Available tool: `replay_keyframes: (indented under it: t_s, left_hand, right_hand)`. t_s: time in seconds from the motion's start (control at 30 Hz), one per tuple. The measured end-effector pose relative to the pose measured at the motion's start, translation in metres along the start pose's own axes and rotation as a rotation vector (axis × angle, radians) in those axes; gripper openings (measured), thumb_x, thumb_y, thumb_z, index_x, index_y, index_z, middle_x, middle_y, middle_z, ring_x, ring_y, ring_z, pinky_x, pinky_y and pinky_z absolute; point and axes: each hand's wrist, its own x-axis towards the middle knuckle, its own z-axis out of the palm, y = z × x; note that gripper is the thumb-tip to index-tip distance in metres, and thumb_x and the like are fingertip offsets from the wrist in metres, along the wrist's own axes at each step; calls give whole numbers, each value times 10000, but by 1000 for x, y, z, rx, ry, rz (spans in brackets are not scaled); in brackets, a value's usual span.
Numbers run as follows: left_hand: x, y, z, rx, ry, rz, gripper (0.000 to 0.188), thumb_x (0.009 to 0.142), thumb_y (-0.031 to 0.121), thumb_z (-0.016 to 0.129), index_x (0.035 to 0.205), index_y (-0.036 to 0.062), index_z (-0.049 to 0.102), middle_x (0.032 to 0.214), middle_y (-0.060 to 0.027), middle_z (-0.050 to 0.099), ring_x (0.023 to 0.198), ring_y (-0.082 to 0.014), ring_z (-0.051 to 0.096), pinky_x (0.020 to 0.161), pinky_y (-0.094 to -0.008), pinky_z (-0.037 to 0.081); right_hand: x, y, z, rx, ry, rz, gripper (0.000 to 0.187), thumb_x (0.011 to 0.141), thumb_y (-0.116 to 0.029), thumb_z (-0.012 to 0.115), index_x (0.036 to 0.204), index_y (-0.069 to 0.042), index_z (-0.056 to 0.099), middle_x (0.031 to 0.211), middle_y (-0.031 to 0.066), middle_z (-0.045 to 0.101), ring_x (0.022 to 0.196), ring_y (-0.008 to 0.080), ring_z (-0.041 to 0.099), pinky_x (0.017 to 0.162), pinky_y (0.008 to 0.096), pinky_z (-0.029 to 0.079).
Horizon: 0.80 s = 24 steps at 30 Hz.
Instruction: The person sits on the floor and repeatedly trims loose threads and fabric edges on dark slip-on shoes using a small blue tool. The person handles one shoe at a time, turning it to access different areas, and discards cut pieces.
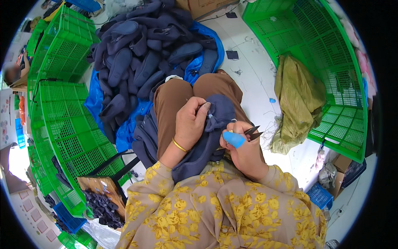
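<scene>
Between green crates [72,124] over white floor [261,83], left fingers [202,112] pinch fabric [222,106], right fingers [241,126] scissors [255,135].

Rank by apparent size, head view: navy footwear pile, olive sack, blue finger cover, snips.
1. Navy footwear pile
2. Olive sack
Unranked, smallest: blue finger cover and snips; right hand partly hides the snips.

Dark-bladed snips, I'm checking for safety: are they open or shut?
Open: the snips in the right hand show two pointed blades with tips apart.
</scene>
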Motion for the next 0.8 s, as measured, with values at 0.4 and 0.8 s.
replay_keyframes:
  t_s: [0.4, 0.8]
  left_hand:
    - [9, 6, -26, -70, -184, -55, 217, 862, 136, 717, 1006, 21, 604, 754, -36, 586, 674, -110, 556, 650, -241, 469]
    - [2, 26, -34, -56, -226, -101, 164, 888, 126, 680, 977, -10, 664, 872, -87, 609, 789, -196, 600, 711, -286, 471]
  right_hand:
    - [-41, -31, -155, -1713, 528, -294, 266, 909, -2, 531, 1158, -37, 443, 895, 229, 635, 770, 443, 615, 694, 450, 493]
    - [6, -35, -14, -809, -51, 54, 138, 927, -110, 635, 983, 12, 665, 783, 55, 669, 677, 89, 584, 626, 257, 469]
